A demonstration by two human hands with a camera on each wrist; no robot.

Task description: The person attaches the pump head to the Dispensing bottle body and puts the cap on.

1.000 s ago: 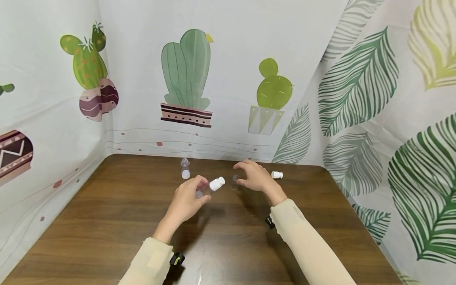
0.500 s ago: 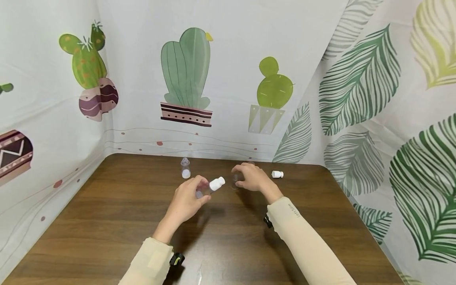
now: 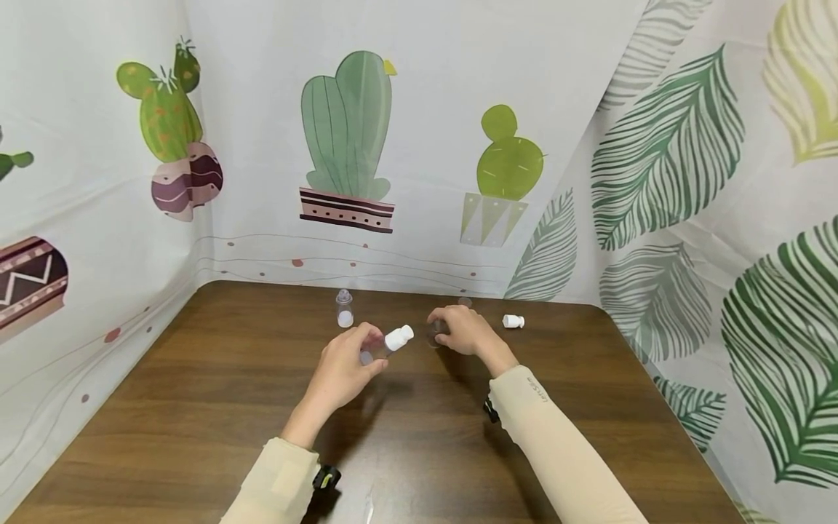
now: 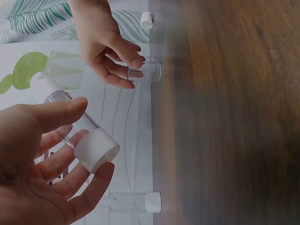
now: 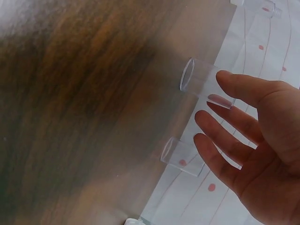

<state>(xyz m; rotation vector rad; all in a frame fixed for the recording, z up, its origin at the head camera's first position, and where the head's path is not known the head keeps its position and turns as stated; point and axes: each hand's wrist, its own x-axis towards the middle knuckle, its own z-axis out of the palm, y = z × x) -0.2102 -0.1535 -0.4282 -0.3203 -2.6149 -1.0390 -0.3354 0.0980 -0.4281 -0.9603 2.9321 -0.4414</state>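
Observation:
My left hand grips a clear bottle with a white top and a white base. The bottle is tilted, its white top pointing up and right in the head view. My right hand pinches a clear plastic cylinder near its upper end, between thumb and index finger. The cylinder stands upright at the back of the table; the right wrist view shows the other fingers loosely bent beside it. A second clear cylinder is just behind and right of that hand.
Toward the back left of the wooden table stands another clear bottle with a white base and no white top. A small white bottle top lies on its side at right. A printed cloth hangs behind the table.
My right hand has lowered slightly and its thumb and index finger have closed in on the clear cylinder. The second cylinder now shows behind it. My left hand keeps its hold on the bottle.

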